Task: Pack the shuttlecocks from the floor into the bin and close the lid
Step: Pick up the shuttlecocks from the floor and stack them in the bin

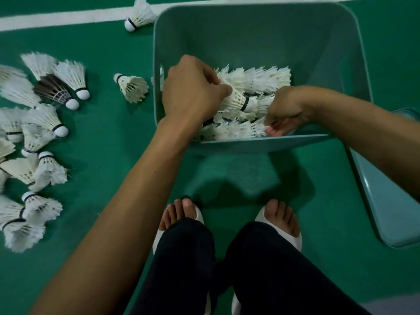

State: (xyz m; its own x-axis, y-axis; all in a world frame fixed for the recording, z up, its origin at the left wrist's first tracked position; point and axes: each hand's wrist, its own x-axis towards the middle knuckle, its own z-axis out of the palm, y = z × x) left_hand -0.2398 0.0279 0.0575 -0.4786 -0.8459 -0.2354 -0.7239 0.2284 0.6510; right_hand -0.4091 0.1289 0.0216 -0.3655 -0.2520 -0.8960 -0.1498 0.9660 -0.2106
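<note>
The left hand (193,92) is clamped round a white feather shuttlecock with a black-banded cork (238,102), low inside the teal plastic bin (261,37). The right hand (286,112) curls among the packed pile (261,79); I cannot tell whether it holds anything. These look featherlight and easily crushed, so the cork is probably the best place to hold them. More loose shuttlecocks (43,130) lie on the green floor (109,137).

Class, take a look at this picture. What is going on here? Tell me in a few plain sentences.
A person has both hands inside an open teal bin on the green floor. The left hand grips a shuttlecock over the pile already packed. The right hand reaches among those by the near wall; whether it holds one is unclear. Many loose shuttlecocks lie on the floor to the left, and the lid lies off to the right.
</note>
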